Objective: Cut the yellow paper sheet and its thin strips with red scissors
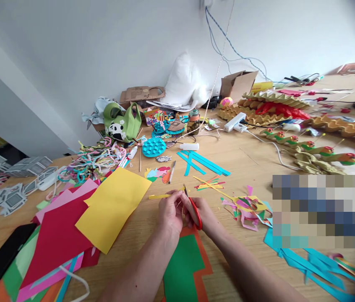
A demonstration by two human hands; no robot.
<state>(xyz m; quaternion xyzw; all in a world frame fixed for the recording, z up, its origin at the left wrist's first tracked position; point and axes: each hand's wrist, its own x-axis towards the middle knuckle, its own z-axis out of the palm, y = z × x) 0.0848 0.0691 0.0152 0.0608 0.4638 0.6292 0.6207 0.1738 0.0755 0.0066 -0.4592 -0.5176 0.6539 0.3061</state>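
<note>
My left hand (pixel 169 212) pinches a narrow yellow paper strip (pixel 158 196), one end of which sticks out to the left. My right hand (pixel 208 214) is closed on scissors with red handles (pixel 197 214). Their blades point up and away from me, close to the left fingers and the strip. Whether the blades touch the paper is hard to see. Below my wrists lie green paper (pixel 184 266) and orange paper (pixel 208 268) with stepped edges. A yellow sheet (pixel 114 205) rests on a red sheet (pixel 61 233) to the left.
Paper scraps (pixel 246 205) and blue strips (pixel 309 268) lie to the right. Further back are blue strips (pixel 204 162), a pen (pixel 171 172), a glue bottle (pixel 189 146), a green bag (pixel 122 121) and a power strip (pixel 234 121). A black phone-like object (pixel 4 256) sits far left.
</note>
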